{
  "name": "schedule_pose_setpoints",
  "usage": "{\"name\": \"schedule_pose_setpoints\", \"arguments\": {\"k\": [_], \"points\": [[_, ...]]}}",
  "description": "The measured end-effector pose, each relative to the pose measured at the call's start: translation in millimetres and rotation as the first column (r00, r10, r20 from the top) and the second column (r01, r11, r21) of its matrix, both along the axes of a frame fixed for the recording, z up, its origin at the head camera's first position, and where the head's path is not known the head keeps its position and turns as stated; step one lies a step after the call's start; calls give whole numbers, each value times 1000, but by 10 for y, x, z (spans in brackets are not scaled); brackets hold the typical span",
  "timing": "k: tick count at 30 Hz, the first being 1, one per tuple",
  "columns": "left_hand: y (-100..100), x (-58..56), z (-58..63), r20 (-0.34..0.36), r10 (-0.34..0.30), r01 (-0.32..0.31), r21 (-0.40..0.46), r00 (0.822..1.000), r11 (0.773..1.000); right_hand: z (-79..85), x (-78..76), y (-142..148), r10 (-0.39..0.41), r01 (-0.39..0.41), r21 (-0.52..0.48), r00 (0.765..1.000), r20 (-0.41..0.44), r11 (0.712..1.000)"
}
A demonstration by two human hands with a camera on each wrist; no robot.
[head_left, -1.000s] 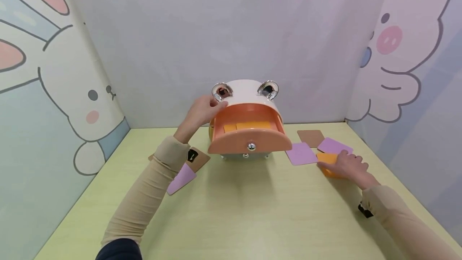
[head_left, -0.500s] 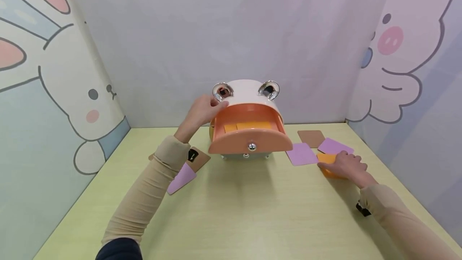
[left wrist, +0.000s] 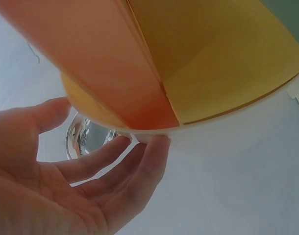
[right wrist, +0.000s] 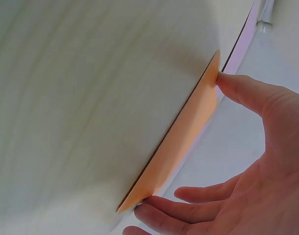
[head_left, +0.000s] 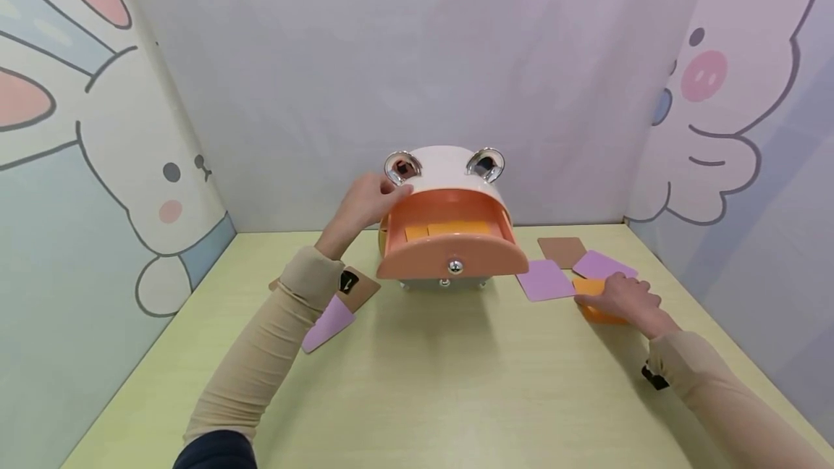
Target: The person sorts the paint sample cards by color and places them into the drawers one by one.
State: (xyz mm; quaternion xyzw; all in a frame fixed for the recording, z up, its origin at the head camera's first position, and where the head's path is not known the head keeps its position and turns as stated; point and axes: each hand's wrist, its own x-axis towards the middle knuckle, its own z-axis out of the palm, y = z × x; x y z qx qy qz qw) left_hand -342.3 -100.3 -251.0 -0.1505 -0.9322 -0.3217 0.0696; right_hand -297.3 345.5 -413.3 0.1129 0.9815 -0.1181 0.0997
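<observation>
A frog-shaped drawer box (head_left: 443, 165) with silver-rimmed eyes stands at the back middle. Its upper orange drawer (head_left: 417, 259) is pulled out, and orange cards (head_left: 458, 227) lie inside. My left hand (head_left: 368, 201) grips the box's upper left side beside one eye. In the left wrist view the thumb and fingertips (left wrist: 157, 147) meet the white rim from two sides. Off to the right, my right hand (head_left: 628, 299) rests over an orange card (head_left: 588, 286) on the table. The right wrist view has the thumb at one corner of that card and fingertips at another.
Purple cards (head_left: 544, 281) and a brown card (head_left: 562, 252) lie between the box and my right hand. Left of the box, a brown card with a black picture (head_left: 348, 282) and a purple card (head_left: 328, 324) lie partly under my left forearm. Printed walls (head_left: 417, 56) enclose the table (head_left: 443, 396).
Both hands keep their places, the left on the box and the right over the orange card. Only a slight shift of the whole head view shows.
</observation>
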Motion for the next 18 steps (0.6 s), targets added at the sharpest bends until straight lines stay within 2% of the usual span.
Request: {"name": "schedule_pose_setpoints", "arguments": {"k": [9,18], "points": [[4,16,2,5,13,-13,-6,1000,1000,-17,15,2,-9,8,-18,1000,-27,1000],[-3,32,4,6,9,-9,-2,1000,1000,85,28,-33,6,-8,-38,998,-58,999]]}}
